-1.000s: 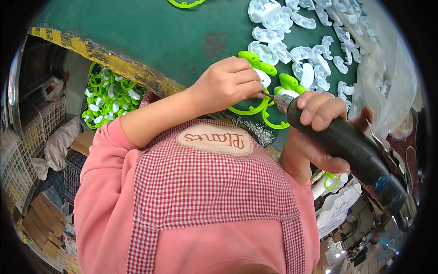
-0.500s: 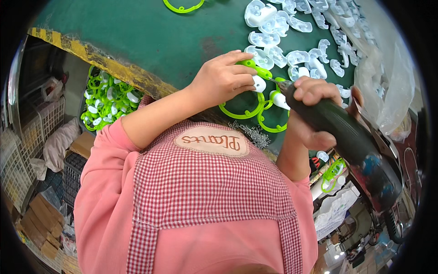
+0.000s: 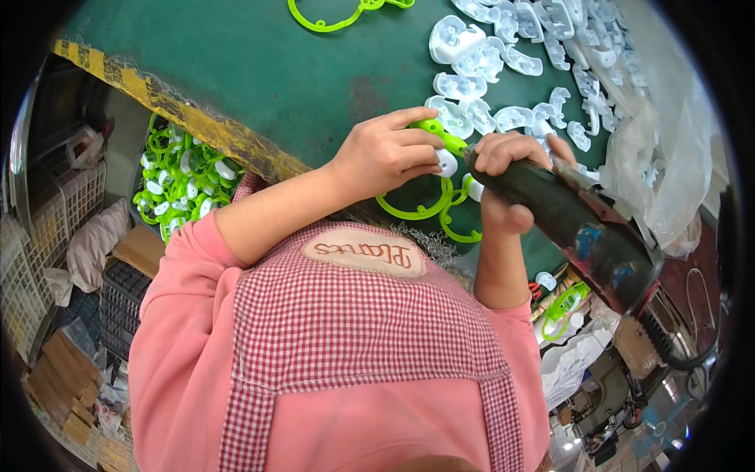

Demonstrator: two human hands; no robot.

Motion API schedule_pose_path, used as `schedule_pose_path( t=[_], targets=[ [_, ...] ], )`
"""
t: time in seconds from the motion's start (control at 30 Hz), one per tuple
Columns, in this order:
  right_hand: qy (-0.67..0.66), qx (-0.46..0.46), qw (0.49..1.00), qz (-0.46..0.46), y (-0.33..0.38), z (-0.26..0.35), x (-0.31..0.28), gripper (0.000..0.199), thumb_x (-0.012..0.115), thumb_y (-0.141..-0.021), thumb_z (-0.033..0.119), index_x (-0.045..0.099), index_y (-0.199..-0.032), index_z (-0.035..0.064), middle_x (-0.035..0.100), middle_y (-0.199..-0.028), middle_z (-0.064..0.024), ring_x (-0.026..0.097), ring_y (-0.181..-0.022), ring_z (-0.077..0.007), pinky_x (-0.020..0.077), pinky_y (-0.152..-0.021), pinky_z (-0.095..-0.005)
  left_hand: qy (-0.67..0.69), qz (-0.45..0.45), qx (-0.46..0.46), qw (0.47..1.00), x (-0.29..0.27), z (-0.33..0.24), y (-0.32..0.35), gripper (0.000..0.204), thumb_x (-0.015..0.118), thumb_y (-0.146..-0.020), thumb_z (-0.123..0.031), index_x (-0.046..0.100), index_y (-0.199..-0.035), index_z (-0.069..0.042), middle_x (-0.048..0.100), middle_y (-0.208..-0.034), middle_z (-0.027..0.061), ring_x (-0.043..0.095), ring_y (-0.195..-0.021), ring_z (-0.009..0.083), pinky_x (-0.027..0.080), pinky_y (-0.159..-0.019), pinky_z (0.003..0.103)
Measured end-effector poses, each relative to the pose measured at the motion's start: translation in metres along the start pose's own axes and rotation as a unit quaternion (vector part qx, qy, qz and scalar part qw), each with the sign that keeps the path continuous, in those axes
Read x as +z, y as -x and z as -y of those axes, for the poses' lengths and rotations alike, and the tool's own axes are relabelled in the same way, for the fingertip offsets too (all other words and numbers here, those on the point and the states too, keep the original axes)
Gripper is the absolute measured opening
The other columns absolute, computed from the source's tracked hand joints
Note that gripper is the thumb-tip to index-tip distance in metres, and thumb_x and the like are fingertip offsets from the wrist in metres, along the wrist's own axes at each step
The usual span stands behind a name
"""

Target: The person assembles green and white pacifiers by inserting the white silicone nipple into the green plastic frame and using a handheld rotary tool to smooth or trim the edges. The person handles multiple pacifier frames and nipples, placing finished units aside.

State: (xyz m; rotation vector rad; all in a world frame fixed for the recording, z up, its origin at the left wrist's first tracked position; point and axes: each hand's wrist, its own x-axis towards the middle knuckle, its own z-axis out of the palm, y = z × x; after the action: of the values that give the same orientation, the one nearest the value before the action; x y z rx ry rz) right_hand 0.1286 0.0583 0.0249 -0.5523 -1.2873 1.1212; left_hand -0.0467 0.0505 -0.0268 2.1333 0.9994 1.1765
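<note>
My left hand (image 3: 389,153) pinches a green plastic ring part with a white clip (image 3: 440,149) against the green table (image 3: 259,71). My right hand (image 3: 507,177) is wrapped around a dark powered screwdriver (image 3: 566,216), whose tip meets the part beside my left fingers. More green rings (image 3: 436,212) hang below the held piece. I wear pink sleeves and a red checked apron.
Several white plastic clips (image 3: 511,63) lie scattered on the table beyond my hands, next to a clear plastic bag (image 3: 661,149). A bin of finished green and white parts (image 3: 181,173) sits below the table's yellow-striped edge at left. Another green ring (image 3: 330,16) lies farther back.
Both hands have shifted slightly up and left. The screwdriver tip has come in against the green part held by my left hand.
</note>
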Motion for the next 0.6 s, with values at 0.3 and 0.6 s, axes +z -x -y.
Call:
schedule_pose_path(
  t=[0.3,0.6],
  targets=[
    [-0.014,-0.008,0.999,0.048,-0.012,0.043,0.009,0.092,0.055,-0.082,0.072,0.023,-0.15,0.0199,0.054,-0.085,-0.0075,0.055,-0.072,-0.02,0.046,-0.071,-0.0399,-0.046,-0.035,0.083,0.995,-0.006,-0.006,-0.01,0.02,0.08,-0.065,-0.022,0.07,-0.081,-0.015,0.065,-0.087,-0.0045,0.06,-0.094,0.016,0.041,-0.087,0.039],
    [0.05,-0.019,0.999,-0.008,-0.002,0.037,0.031,0.096,0.054,-0.082,0.073,0.017,-0.149,0.0147,0.054,-0.081,-0.0083,0.055,-0.068,-0.0205,0.0474,-0.069,-0.0404,-0.036,0.018,-0.006,0.999,-0.015,-0.005,-0.003,0.038,0.083,-0.06,-0.024,0.069,-0.093,-0.012,0.064,-0.117,0.0019,0.06,-0.108,0.0223,0.04,-0.1,0.044]
  ],
)
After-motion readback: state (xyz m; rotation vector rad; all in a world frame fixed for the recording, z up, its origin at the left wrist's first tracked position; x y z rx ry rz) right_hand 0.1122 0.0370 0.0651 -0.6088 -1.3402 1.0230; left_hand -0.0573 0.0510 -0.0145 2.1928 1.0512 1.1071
